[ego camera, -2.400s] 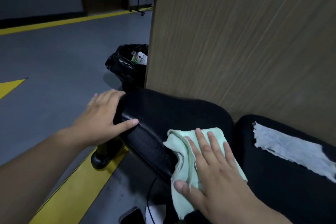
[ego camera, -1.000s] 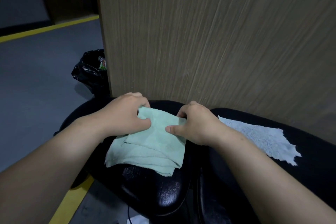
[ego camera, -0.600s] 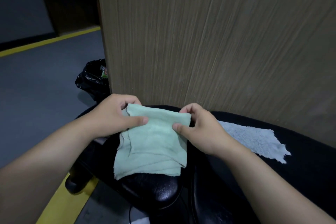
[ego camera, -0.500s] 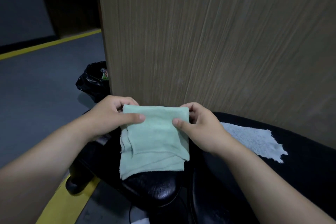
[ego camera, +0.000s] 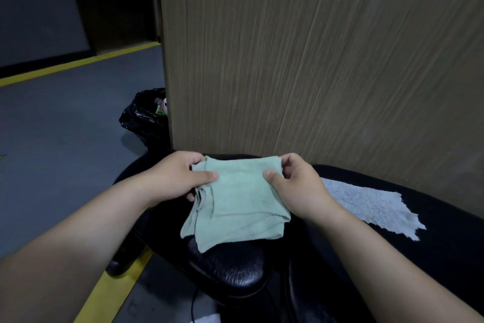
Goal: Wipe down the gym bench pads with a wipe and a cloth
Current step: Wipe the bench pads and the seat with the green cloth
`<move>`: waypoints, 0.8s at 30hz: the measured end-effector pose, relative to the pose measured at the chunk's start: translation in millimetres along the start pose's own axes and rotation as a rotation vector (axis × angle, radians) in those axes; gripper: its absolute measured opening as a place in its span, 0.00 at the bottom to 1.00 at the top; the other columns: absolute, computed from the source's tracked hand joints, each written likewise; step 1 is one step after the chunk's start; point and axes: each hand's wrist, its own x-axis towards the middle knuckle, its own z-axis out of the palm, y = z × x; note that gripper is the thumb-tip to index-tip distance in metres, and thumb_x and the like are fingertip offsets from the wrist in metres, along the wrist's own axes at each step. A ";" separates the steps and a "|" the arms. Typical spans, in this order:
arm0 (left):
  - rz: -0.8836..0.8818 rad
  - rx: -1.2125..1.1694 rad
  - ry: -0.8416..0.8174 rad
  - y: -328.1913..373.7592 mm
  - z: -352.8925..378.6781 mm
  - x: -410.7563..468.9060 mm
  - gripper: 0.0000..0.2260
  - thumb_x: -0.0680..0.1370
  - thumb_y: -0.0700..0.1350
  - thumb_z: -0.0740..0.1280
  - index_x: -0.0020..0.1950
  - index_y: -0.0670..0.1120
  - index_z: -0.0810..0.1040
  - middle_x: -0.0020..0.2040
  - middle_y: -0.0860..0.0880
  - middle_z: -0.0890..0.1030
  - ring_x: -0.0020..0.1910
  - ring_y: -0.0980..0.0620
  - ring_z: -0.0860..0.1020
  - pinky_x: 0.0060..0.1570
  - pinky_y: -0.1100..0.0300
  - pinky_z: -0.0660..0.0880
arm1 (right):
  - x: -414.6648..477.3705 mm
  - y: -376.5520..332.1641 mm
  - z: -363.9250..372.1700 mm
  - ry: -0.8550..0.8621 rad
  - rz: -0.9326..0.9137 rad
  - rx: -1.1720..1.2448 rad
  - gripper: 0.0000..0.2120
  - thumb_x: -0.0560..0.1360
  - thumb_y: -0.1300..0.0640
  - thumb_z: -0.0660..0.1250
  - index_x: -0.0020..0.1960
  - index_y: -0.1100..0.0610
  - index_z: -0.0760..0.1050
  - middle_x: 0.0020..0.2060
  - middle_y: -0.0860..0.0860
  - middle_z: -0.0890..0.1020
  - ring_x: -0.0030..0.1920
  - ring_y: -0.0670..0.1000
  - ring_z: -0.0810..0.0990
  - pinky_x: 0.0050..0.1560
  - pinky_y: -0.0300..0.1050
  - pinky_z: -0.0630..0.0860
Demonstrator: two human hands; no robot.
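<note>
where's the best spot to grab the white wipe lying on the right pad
The wipe lies flat on the right pad, so pinch its ragged right end from above, where the torn edge juts out. Its left end is hidden behind the right hand.

Panel: a tall wood-grain panel (ego camera: 314,60) fills the upper right, its grain running near vertical; its left edge stands upright near the middle of the view.
Floor: smooth blue-grey floor (ego camera: 65,139) spreads over the left side.
Far stripe: a yellow floor line (ego camera: 78,63) runs aslant along the foot of the far wall.
Near stripe: a second yellow band (ego camera: 104,294) crosses the lower left.
Wall: a plain grey wall (ego camera: 34,8) at upper left, with a black skirting (ego camera: 39,64) just above the far stripe.
Recess: a dark opening (ego camera: 112,0) between the grey wall and the panel.
Bin bag: a black bin bag (ego camera: 141,118) with litter in it sits on the floor at the panel's left edge.
Light: dim; the panel is brightest, the recess almost black.
</note>
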 end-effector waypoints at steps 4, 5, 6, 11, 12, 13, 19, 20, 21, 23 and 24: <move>0.083 0.357 0.152 -4.6 0.0 8.5 0.10 0.73 0.54 0.76 0.51 0.57 0.79 0.43 0.53 0.84 0.41 0.52 0.83 0.48 0.48 0.80 | 1.0 9.1 7.3 0.060 -0.003 -0.163 0.18 0.75 0.54 0.71 0.57 0.51 0.64 0.45 0.49 0.78 0.41 0.44 0.77 0.39 0.35 0.71; 0.092 0.395 0.168 -5.4 1.5 8.0 0.12 0.73 0.55 0.75 0.53 0.59 0.76 0.43 0.54 0.83 0.41 0.54 0.82 0.48 0.48 0.79 | -0.4 10.5 7.7 0.059 -0.028 -0.156 0.19 0.75 0.55 0.71 0.58 0.50 0.63 0.44 0.49 0.77 0.39 0.44 0.75 0.38 0.35 0.70; 0.109 0.413 0.175 -6.5 2.9 7.8 0.13 0.74 0.55 0.74 0.53 0.60 0.72 0.44 0.54 0.83 0.41 0.54 0.81 0.48 0.48 0.79 | -1.6 12.3 7.2 0.038 -0.067 -0.128 0.17 0.75 0.56 0.70 0.57 0.49 0.64 0.42 0.49 0.76 0.36 0.45 0.74 0.37 0.36 0.70; 0.235 0.292 0.212 1.7 6.6 2.8 0.09 0.81 0.48 0.64 0.50 0.54 0.64 0.29 0.50 0.70 0.26 0.55 0.67 0.27 0.60 0.68 | -7.4 17.1 -1.9 -0.097 -0.224 -0.134 0.09 0.77 0.62 0.67 0.44 0.49 0.80 0.37 0.46 0.74 0.30 0.41 0.67 0.34 0.34 0.66; 0.248 0.244 0.207 4.6 8.0 1.7 0.07 0.82 0.47 0.63 0.49 0.54 0.66 0.28 0.53 0.67 0.25 0.55 0.65 0.27 0.60 0.66 | -9.7 16.5 -3.8 -0.102 -0.223 -0.123 0.10 0.77 0.62 0.67 0.44 0.48 0.81 0.40 0.45 0.75 0.31 0.41 0.68 0.36 0.32 0.66; 0.258 0.202 0.193 7.0 9.8 0.5 0.06 0.83 0.45 0.62 0.48 0.55 0.69 0.28 0.53 0.67 0.27 0.53 0.65 0.28 0.59 0.65 | -12.3 15.9 -5.8 -0.097 -0.224 -0.107 0.10 0.77 0.62 0.68 0.46 0.48 0.82 0.42 0.44 0.75 0.32 0.40 0.69 0.37 0.31 0.66; 0.301 0.096 0.160 23.5 24.5 -12.3 0.12 0.78 0.41 0.71 0.52 0.60 0.83 0.51 0.56 0.77 0.38 0.56 0.75 0.42 0.66 0.71 | -32.7 10.1 -19.9 -0.033 -0.231 -0.046 0.15 0.72 0.56 0.75 0.56 0.45 0.78 0.49 0.43 0.74 0.38 0.40 0.73 0.45 0.35 0.72; 0.300 0.135 0.153 26.7 27.4 -15.7 0.14 0.74 0.44 0.74 0.55 0.61 0.81 0.54 0.58 0.76 0.42 0.61 0.77 0.47 0.67 0.71 | -35.9 9.3 -23.2 -0.032 -0.246 -0.059 0.17 0.72 0.57 0.75 0.58 0.45 0.78 0.52 0.43 0.74 0.42 0.40 0.75 0.49 0.37 0.74; 0.304 0.180 0.141 29.8 30.8 -18.9 0.19 0.71 0.46 0.77 0.59 0.62 0.79 0.56 0.59 0.75 0.49 0.64 0.77 0.53 0.66 0.71 | -39.1 8.8 -27.8 -0.028 -0.262 -0.066 0.19 0.71 0.57 0.75 0.59 0.44 0.77 0.54 0.42 0.74 0.47 0.41 0.77 0.54 0.41 0.76; 0.322 0.249 0.121 38.1 39.7 -25.4 0.28 0.68 0.48 0.80 0.63 0.64 0.75 0.58 0.61 0.73 0.58 0.64 0.74 0.59 0.64 0.70 | -47.0 6.6 -40.3 -0.013 -0.288 -0.078 0.22 0.71 0.58 0.75 0.62 0.44 0.75 0.56 0.40 0.73 0.54 0.42 0.78 0.59 0.45 0.76; 0.336 0.270 0.110 42.5 44.5 -29.4 0.30 0.67 0.47 0.80 0.65 0.64 0.73 0.59 0.62 0.72 0.59 0.65 0.73 0.60 0.66 0.69 | -51.1 4.6 -46.8 -0.006 -0.302 -0.096 0.23 0.71 0.58 0.74 0.63 0.44 0.75 0.57 0.40 0.72 0.55 0.42 0.78 0.58 0.44 0.77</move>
